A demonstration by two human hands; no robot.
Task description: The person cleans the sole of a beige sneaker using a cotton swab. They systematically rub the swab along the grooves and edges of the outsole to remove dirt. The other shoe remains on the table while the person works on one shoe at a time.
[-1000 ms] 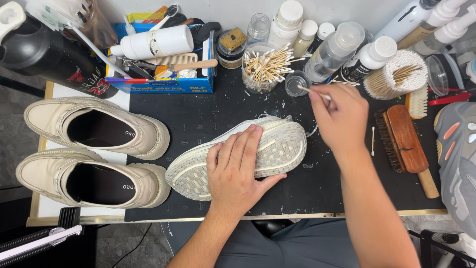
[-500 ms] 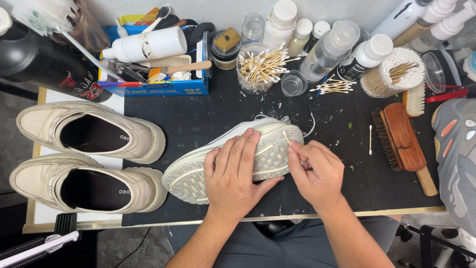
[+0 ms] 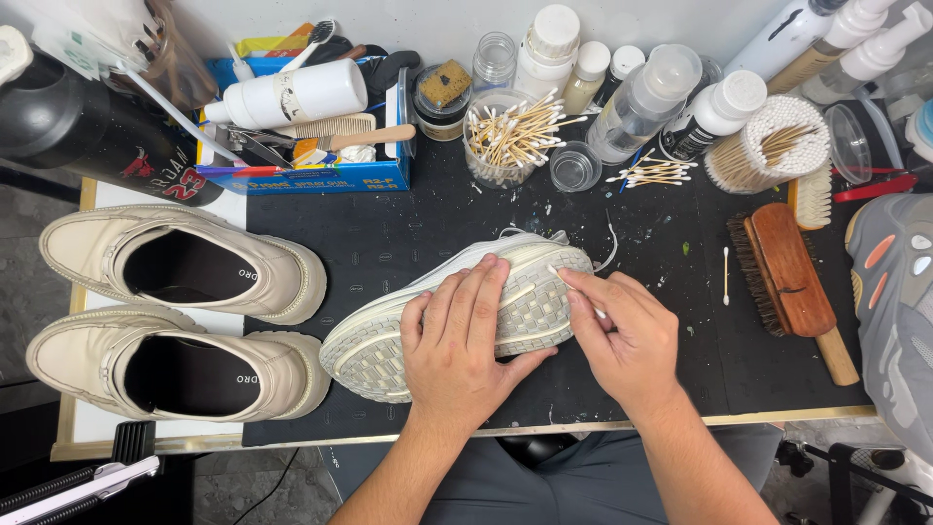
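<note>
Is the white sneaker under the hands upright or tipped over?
Tipped over: the white sneaker lies with its tread facing the camera, left hand pressing on it.

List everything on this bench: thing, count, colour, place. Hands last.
sneaker: one, white, sole up, centre of the mat
mat: one, black, covering the bench
loafers: two, cream, left side on white paper
cotton swab: one, white, tip on the sneaker sole
swab cup: one, clear, full of swabs, behind the sneaker
loose swabs: small pile, white tipped, back right
wooden brush: one, brown, right of the mat
blue box: one, holding tools and a white bottle, back left
bottles: several, white and clear, along the back
grey sneaker: one, orange accents, far right edge
left hand: flat on the sneaker sole
right hand: fingers pinching the cotton swab
</note>
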